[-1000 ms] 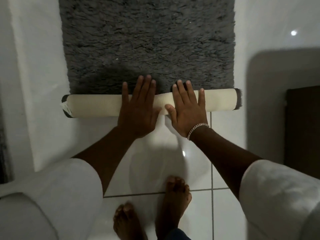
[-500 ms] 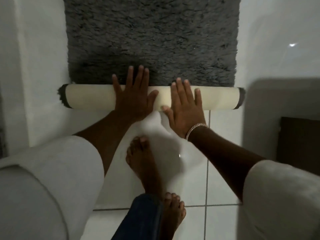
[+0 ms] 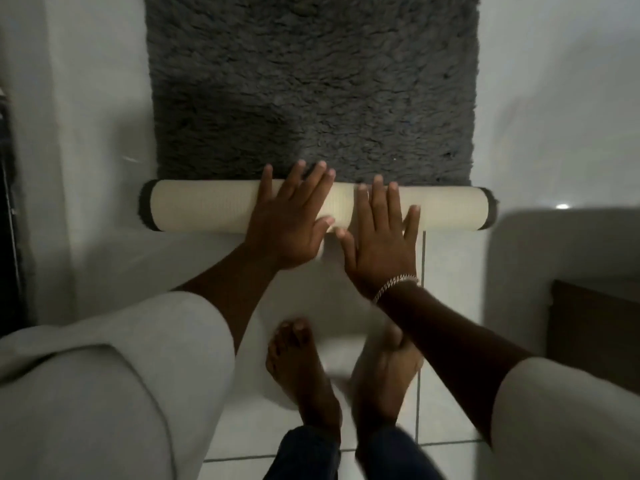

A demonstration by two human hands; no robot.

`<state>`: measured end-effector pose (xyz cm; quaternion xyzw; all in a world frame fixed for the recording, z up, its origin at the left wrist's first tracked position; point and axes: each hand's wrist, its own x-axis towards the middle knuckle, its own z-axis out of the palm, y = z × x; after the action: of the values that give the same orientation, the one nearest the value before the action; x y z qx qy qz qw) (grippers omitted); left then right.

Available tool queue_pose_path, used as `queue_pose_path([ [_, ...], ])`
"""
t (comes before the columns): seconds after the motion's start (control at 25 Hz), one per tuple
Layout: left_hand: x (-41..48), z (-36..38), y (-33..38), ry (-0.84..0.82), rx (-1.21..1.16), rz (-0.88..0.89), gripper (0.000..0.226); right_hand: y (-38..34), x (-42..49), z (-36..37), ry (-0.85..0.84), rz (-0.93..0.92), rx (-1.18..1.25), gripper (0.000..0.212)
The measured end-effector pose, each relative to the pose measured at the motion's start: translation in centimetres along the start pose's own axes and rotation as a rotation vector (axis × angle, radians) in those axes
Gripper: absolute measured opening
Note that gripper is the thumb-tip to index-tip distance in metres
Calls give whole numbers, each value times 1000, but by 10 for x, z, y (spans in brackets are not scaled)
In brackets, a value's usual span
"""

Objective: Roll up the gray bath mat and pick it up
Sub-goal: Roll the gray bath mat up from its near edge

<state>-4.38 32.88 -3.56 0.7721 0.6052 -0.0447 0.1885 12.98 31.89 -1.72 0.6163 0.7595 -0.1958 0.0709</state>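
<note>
The gray bath mat [image 3: 311, 88] lies on the white tiled floor, its shaggy gray pile stretching away from me. Its near end is wound into a tight roll [image 3: 207, 209] that shows the cream backing, with gray fringe at both ends. My left hand [image 3: 291, 220] lies flat on the middle of the roll, fingers spread, fingertips reaching the gray pile. My right hand [image 3: 381, 237], with a bracelet at the wrist, lies flat beside it on the roll, fingers spread. Neither hand grips anything.
My bare feet [image 3: 304, 372] stand on the tiles just behind my hands. A white wall or ledge [image 3: 79, 168] runs along the left of the mat. A dark brown cabinet [image 3: 595, 330] sits at the right edge, with a shadow over the floor there.
The roll has moved forward over the mat and grown a little thicker under my flat palms. My feet have stepped closer behind it.
</note>
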Motion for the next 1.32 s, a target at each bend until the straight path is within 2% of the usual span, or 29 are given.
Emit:
queue_pose_path([
  [0.16,39,-21,-11,-11,-57,-101,74,5,52,-9,-44,-14,-14,73],
  [0.28,33,-30,-14,67,-10,-41,76,9,108,-21,-134,26,5,74],
  [0.36,27,-29,-11,9,70,-22,76,8,130,-32,-140,60,43,73],
  [0.52,69,-39,-28,-47,49,-106,75,0,100,-38,92,-44,44,64],
  [0.56,81,-42,-33,-58,33,-107,75,0,93,-38,97,-88,4,64],
  [0.72,123,-61,-54,17,-129,-133,75,10,139,-51,4,-83,-46,68],
  [0.84,134,-79,-65,116,-67,-98,68,12,199,-70,-95,-80,-10,71],
  [0.96,121,-75,-59,-25,30,-49,71,10,228,-91,-157,-57,-26,70],
  [1.12,173,-96,-75,-97,-24,-198,69,0,191,-121,33,-160,62,52],
  [1.24,212,-102,-88,-113,-43,-201,67,5,208,-116,-119,-126,26,71],
  [1.32,227,-107,-90,-31,-21,-203,68,5,232,-112,-151,-116,-35,77],
])
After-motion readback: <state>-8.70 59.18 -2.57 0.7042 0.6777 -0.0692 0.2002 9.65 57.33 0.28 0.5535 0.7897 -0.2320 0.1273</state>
